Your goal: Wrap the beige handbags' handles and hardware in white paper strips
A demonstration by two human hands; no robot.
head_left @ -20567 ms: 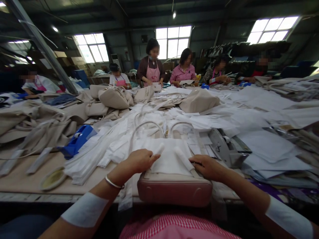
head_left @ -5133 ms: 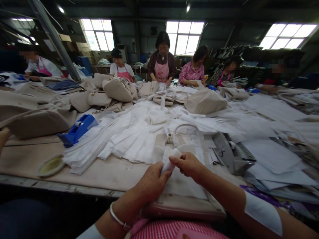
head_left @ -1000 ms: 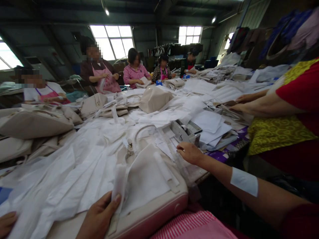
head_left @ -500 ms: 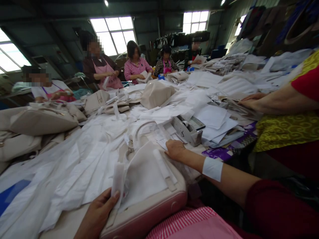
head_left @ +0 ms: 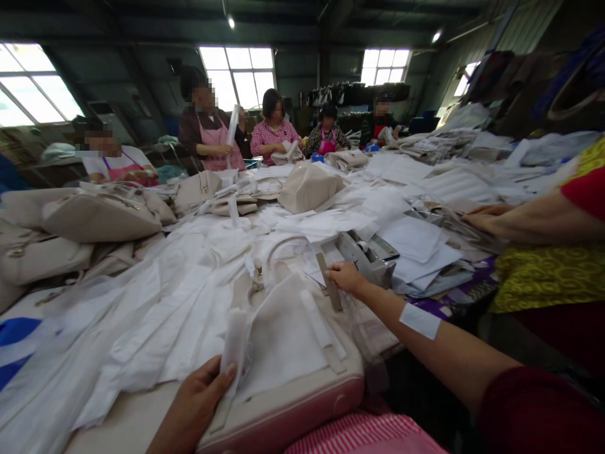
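Handbag (head_left: 283, 413) closest in, beige, lying flat on the worktable with its base toward the wearer and a thin white sheet (head_left: 278, 347) over its upper face. Left hand (head_left: 193, 400) is mostly closed, thumb pinching a white-wrapped strap (head_left: 234, 337) along the bag's left side. Good spot for it imo: a light, steady pinch should stop the wrap loosening without creasing the bag. The other white-wrapped strap (head_left: 316, 321) lies on the sheet, so I'd watch not to drag a sleeve over it.

Bit further out, the right hand (head_left: 347, 277) has thumb and fingertips nearly together on the edge of a flat, narrow grey-tan strip (head_left: 329, 282). Can't tell what it's made of, or whether its low end touches the bag. Gripping just the edge seems smart, it leaves the face clean. Lift it clear of the loop handle (head_left: 286, 243) and the metal tape dispenser (head_left: 357, 252) right beside it, or it'll probably snag.

Past that, loose white paper (head_left: 416, 243), a slouchy beige bag (head_left: 309, 187), then co-workers across the table.
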